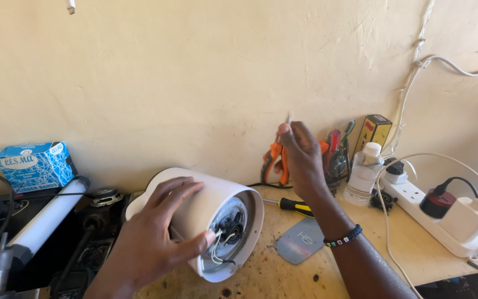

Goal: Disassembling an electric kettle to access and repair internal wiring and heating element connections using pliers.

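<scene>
- A worn wooden workbench (pixel 416 249), scuffed and spotted with dark marks, is carrying everything under both hands.
- A white cylindrical appliance housing (pixel 206 213) is lying on its side under the left hand (pixel 150 238).
- A yellow-and-black screwdriver (pixel 294 206) and a grey flat plate (pixel 300 241) are lying just beside the right wrist.
- A clear plastic bottle (pixel 363 174) is standing right of the right hand (pixel 302 155).
- A white power strip (pixel 432 218) is sitting farther right.

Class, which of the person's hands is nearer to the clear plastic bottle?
Right. The right hand is raised just beside the clear plastic bottle, while the left hand grips the white appliance farther away.
</scene>
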